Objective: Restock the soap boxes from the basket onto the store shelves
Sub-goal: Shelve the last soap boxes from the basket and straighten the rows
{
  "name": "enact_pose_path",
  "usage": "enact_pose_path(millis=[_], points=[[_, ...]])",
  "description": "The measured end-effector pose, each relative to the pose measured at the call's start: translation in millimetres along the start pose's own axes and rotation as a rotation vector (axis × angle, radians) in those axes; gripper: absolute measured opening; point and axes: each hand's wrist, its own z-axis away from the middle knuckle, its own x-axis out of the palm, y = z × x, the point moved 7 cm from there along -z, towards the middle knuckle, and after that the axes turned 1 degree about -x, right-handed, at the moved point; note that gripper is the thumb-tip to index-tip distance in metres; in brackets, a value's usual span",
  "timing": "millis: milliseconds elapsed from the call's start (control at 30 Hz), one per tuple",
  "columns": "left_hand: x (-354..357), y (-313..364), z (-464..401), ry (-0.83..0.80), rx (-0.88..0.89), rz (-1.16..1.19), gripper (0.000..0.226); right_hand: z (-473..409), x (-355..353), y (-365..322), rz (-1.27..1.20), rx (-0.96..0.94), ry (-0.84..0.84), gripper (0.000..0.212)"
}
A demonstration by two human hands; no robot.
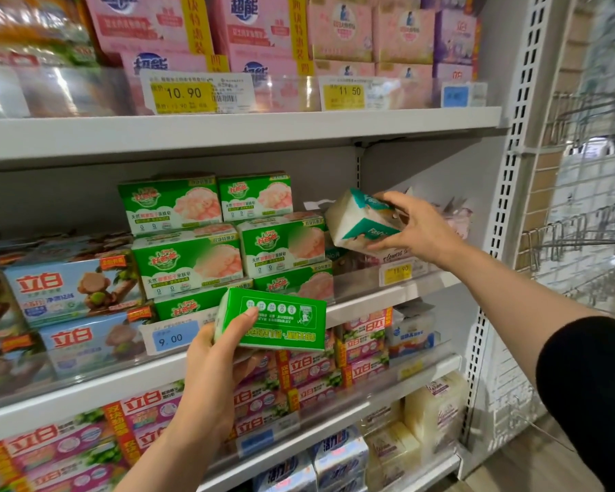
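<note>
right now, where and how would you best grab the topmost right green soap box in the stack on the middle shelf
Grip the topmost right green cardboard soap box across its two short ends, coming straight from the front. Nothing lies on it, its right end is open, and its left end sits close beside the neighbouring green box, so probably ease it forward first.

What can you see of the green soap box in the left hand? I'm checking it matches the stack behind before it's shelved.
The green rectangular cardboard soap box shows its printed back: white icons above, white text that looks upside down, and a white end panel at left. It looks closed and undamaged, slightly tilted, held in front of the middle shelf's edge, below the stacked green boxes. The left hand grips its left end, thumb on the face.
</note>
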Motion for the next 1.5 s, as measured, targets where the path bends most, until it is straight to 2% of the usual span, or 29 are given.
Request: enact_pose_path(millis=[100, 333, 433, 533, 633, 733, 900, 1067, 1333, 1433, 1500], points=[[-0.1, -0.7, -0.1, 0.001, 0.0, -0.007, 0.066, -5.5, 3.3, -9.4, 0.025, -0.011, -0.072, 0.078], [-0.3, 0.0, -0.8, -0.011, -0.008, -0.001, 0.067, -8.8, -4.0, -7.3, -0.019, -0.022, -0.099, 0.075], [0.2, 1.0, 0.7, -0.01, -0.008, -0.003, 0.066, -9.3, 2.0, -8.3, 0.223, -0.089, -0.107, 0.073], [0.3, 1.4, 1.4, -0.006, -0.009, -0.003, 0.065, -5.7, 12.7, -16.3, 0.599, -0.243, -0.076, 0.054], [-0.8, 1.0, 2.0, 0.009, -0.009, -0.003, 0.069, -5.9, 13.0, -19.0, 0.639, -0.204, -0.028, 0.052], [-0.3, 0.9, 2.6, 0.004, -0.009, -0.002, 0.071, -8.5, 25.5, -27.3, 0.725, -0.198, -0.09, 0.051], [-2.8, 3.6, 3.3, 0.015, -0.002, 0.034, 0.068, -9.2, 27.6, -24.6, 0.59, -0.15, -0.075, 0.063], [-12.4, 15.9, 2.0, 0.031, 0.026, 0.079, 0.06, -11.1, 28.6, -28.6, 0.573, -0.097, -0.081, 0.076], [-12.3, 19.5, 1.7, 0.047, 0.043, 0.078, 0.061, -12.8, 29.3, -27.0, 0.478, -0.042, -0.139, 0.073], [-12.1, 18.9, 2.6, 0.053, 0.039, 0.079, 0.062, -9.8, 38.6, -35.6, 0.75, -0.121, -0.221, 0.069], [-12.2, 18.6, 4.0, 0.054, 0.04, 0.072, 0.061, -6.0, 42.4, -40.4, 0.909, -0.182, -0.196, 0.067]])
